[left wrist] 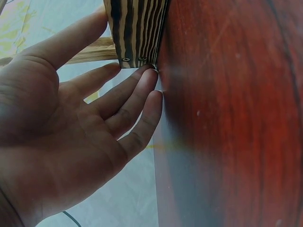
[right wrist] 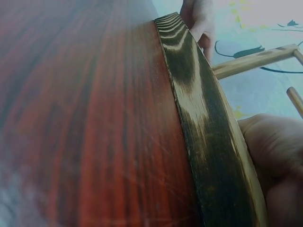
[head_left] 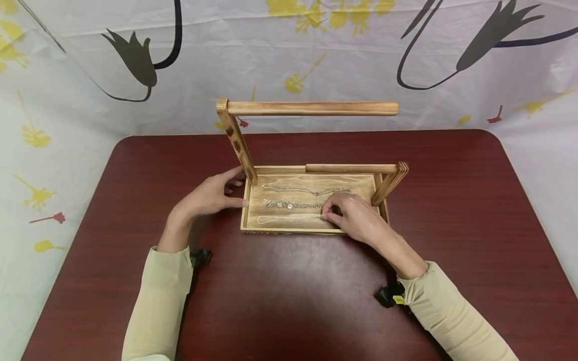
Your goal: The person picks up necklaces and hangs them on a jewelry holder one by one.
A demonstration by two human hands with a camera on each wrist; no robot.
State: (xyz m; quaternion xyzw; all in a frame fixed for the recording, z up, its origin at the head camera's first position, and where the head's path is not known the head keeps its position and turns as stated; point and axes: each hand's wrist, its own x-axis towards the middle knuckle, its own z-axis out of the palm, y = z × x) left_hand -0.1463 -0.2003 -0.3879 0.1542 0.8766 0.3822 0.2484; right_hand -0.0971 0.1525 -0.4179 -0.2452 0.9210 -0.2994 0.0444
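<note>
A wooden jewelry stand with a tray base stands on the table. Three pieces of jewelry lie lengthwise in its tray: a thin silver chain at the back, a chunkier silver bracelet in the middle, and a fine pale necklace at the front. My right hand reaches over the front rim and pinches the right end of the pale necklace between thumb and fingers, which partly hide it. At the tray's left end, my left hand touches the outer wall with fingers spread, as the left wrist view also shows.
A tall post with a long upper bar rises from the tray's left end. On the right, a shorter post carries a lower bar. The dark red table meets a patterned cloth at the back.
</note>
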